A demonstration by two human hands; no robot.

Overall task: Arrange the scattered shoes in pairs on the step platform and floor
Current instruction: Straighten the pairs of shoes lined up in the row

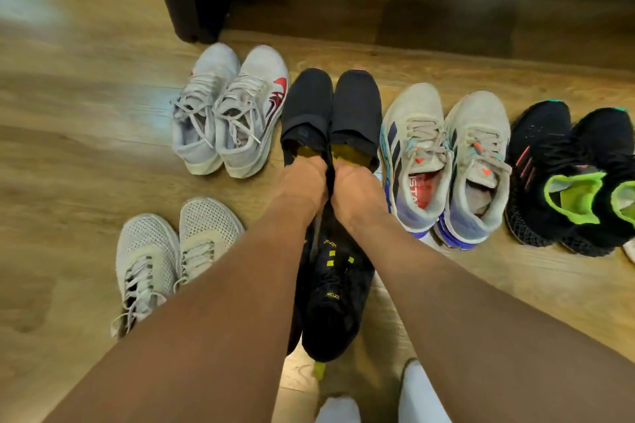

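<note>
Both arms reaching down the middle, left hand (302, 182) and right hand (357, 189) side by side, each closed on the heel opening of one black slip-on shoe (331, 103), fingers tucked inside against the yellow lining

Sitting toes-forward on the wooden floor (86, 79), those two, in the back row between the white and red sneakers (230, 110) on the left and the grey sneakers with blue stripes (446, 154) on the right, nearly touching both neighbours

Further right, black sneakers with neon green lining (567, 182), cut off at the frame edge

Nearer row: white mesh sneakers (175, 251) at the left, black boots with yellow marks (335, 285) under the wrists, largely covered by both forearms

Counting: six pairs, two shoes each, twelve in all, though the left boot barely showing behind the left arm

Dark furniture leg (192, 3) standing just beyond the white and red pair, a low wooden ledge (446, 45) running behind the row

White socks (419, 395) at the bottom edge, cropped; a scrap of something white at the far right, too little showing to name

Whole view slightly blurred, lettering on the boots hard to read
</note>
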